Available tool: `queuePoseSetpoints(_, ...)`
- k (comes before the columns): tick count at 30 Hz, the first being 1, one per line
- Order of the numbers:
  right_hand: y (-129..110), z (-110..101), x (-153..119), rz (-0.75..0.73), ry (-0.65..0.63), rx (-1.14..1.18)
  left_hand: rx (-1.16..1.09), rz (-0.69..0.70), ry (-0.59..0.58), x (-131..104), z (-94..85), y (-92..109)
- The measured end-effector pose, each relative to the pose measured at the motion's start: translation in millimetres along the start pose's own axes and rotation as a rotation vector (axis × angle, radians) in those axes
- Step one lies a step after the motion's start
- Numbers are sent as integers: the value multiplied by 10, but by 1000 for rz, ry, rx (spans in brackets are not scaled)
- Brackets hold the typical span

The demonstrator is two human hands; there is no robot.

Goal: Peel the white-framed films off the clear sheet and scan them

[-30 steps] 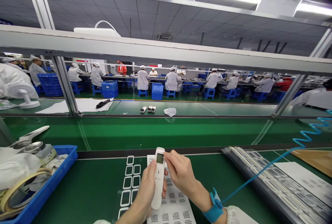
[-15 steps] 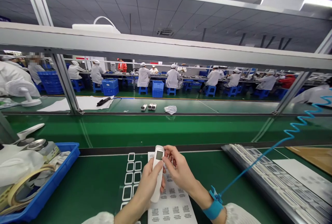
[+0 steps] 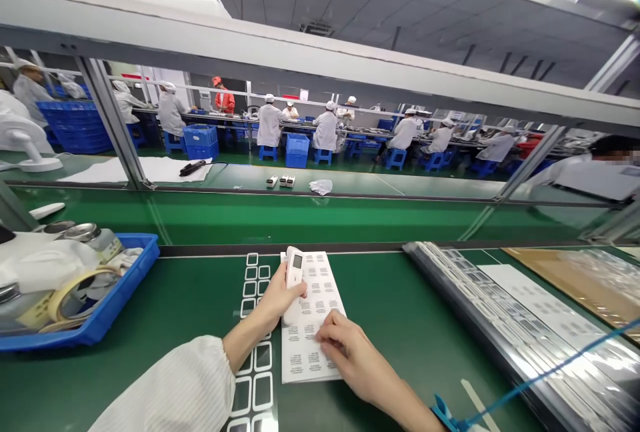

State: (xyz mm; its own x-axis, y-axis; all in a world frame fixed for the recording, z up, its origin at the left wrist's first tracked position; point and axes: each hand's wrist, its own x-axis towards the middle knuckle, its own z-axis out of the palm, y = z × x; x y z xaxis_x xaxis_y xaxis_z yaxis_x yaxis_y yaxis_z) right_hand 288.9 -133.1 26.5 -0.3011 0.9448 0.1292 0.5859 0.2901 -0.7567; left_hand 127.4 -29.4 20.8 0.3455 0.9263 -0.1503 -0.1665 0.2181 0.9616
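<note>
My left hand (image 3: 276, 293) is wrapped round a white handheld device (image 3: 295, 272) with a small grey screen at its upper end. It holds the device tilted over a white sheet of printed labels (image 3: 317, 283). My right hand (image 3: 353, 355) is at the lower right part of that sheet, its thumb and fingers drawn together against the printed rows. Whatever is between those fingertips is hidden. A blue wrist strap (image 3: 443, 412) is round my right wrist. Left of the labels lies a clear sheet with white rounded frames (image 3: 263, 391), partly covered by my left forearm.
A blue bin (image 3: 107, 315) with tape and jars stands at the left. On the right a dark tray (image 3: 465, 325) holds stacked frame sheets, with a blue coiled cord (image 3: 560, 369) across it. Three small devices (image 3: 283, 181) stand on the far ledge. Co-workers sit beyond.
My right hand has left the device and come down to the label sheet. My left hand still holds the device, now farther left. The camera view has tipped downward.
</note>
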Motion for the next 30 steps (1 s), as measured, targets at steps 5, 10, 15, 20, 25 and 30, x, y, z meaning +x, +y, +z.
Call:
queuePoseSetpoints(5,87,102,-64,3,34,-3,16,-12,53,-15,-25,9)
queuePoseSetpoints(10,95,85,-50,24,29,20,27,5,61,-23,-16,18)
queuePoseSetpoints(15,33,92,-7,73,14,-56,45,5,51,-24,-18,-7)
queuePoseSetpoints(20,0,167,-13,-78,45,-285,87,16,58,-20,-8,-19)
queuePoseSetpoints(25,18,193,-102,-199,36,-292,109,22,70,-24,2,-31)
queuePoseSetpoints(30,28,178,-94,-138,10,-174,118,30,77,-39,23,-34)
